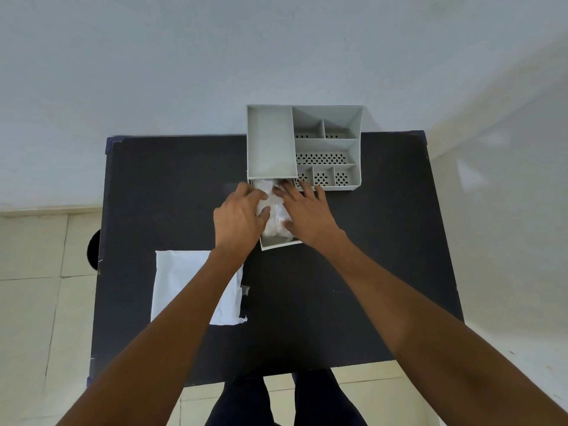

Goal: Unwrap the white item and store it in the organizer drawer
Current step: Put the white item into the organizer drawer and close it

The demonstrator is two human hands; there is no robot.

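White and crumpled, the item (274, 210) is pressed down into the pulled-out drawer (278, 242) of the grey organizer (304, 147) by both hands: the left hand (238, 218) is laid on its left side with fingers loosely curled, the right hand (307, 215) on its right with fingers spread flat (neither closed in a true grip). A jam is judged likely if the bulging item is left above the drawer's rim, so that it is caught when the drawer is slid in. Its discarded white wrapper (184, 281) is seen on the black table (368, 272), under the left forearm.
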